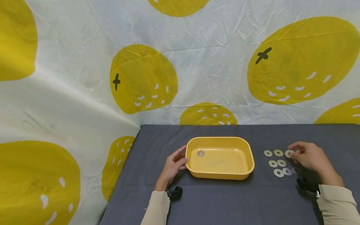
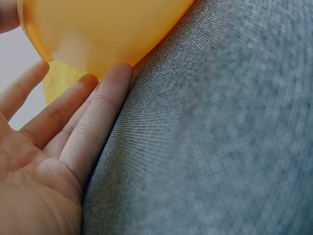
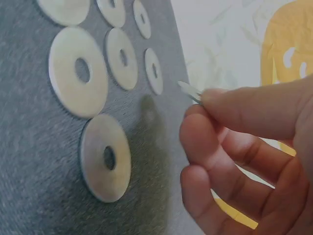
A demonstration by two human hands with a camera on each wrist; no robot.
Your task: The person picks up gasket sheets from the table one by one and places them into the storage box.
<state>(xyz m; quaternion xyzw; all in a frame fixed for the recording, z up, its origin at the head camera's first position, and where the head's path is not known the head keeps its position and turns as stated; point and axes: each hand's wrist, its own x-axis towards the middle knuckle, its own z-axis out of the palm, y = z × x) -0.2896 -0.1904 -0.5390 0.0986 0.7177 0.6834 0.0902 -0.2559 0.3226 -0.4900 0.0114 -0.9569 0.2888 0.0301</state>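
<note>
Clearly, the pinch is the weak spot: the right hand (image 1: 310, 158) holds a thin washer (image 3: 188, 89) between thumb and fingertips, with only part of the disc sticking out, so a slight slip or twist could drop it. That washer appears raised off the table (image 1: 226, 205), right of the yellow tray (image 1: 217, 176) and well in from the table's far right corner. Seven loose washers (image 1: 279, 162) lie flat near that hand, several touching or close together; a falling disc or a low fingertip could scatter them. The rightmost of the row farthest from the table's far edge sits in shadow, where the black wrist mount (image 1: 306, 185) could sweep it if the wrist dips.

At the tray's left end, the left hand (image 1: 172, 166) rests with fingers straight against the outer wall, thumb at the rim: contact rather than a clasp. Uneven pushing could slide or tip the tray, sending the lone washer inside (image 1: 201, 155), near its far left corner, skating across.
</note>
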